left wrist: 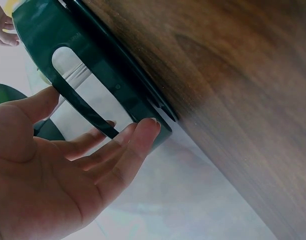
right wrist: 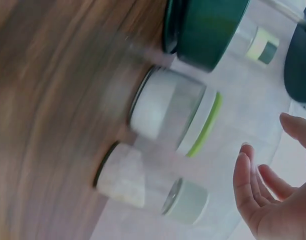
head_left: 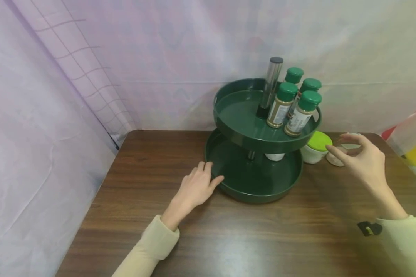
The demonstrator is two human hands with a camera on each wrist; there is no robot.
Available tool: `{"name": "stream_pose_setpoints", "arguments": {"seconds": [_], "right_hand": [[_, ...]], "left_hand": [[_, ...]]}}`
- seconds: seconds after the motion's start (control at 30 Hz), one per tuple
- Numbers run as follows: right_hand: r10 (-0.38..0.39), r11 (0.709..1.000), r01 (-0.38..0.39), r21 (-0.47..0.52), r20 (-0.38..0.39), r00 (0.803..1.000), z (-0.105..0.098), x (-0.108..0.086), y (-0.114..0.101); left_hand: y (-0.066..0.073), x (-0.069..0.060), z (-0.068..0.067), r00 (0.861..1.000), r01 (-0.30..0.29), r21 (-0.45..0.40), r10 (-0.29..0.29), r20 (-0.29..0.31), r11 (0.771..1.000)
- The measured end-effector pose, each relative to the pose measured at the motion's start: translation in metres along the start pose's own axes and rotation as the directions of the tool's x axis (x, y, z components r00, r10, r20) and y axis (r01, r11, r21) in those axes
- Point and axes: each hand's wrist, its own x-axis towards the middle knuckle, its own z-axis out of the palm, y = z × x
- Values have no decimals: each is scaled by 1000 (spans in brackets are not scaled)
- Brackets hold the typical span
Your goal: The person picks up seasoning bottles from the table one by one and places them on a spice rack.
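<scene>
My left hand [head_left: 196, 184] rests at the left rim of the lower tray [head_left: 254, 198] of a green two-tier rack. In the left wrist view its fingers [left wrist: 145, 132] touch the tray wall around a handle slot. My right hand [head_left: 365, 163] hangs in the air right of the rack, fingers loosely bent and holding nothing. Nearest to it are a jar with a lime-green lid [head_left: 319, 141] and a jar with a pale lid [right wrist: 187, 202], both on the table. Several green-capped spice bottles [head_left: 279, 111] stand on the upper tray [head_left: 239, 111].
A metal post [head_left: 272, 80] with a black cap rises from the upper tray. A white container [head_left: 274, 157] sits at the back of the lower tray, partly hidden by the upper one. The brown wooden table [head_left: 159, 173] meets a pale curtain [head_left: 166, 57] behind.
</scene>
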Motion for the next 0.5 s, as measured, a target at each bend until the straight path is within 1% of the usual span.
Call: {"name": "stream_pose_setpoints", "arguments": {"seconds": [0.13, 0.5], "right_hand": [[32, 998, -33, -52, -17, 999, -8, 2, 12], [104, 990, -107, -90, -42, 994, -18, 15, 36]], "left_hand": [[0, 0, 0, 1000, 5, -4, -5, 3, 1000], [-1, 1, 1, 1000, 19, -3, -19, 21, 1000]]}}
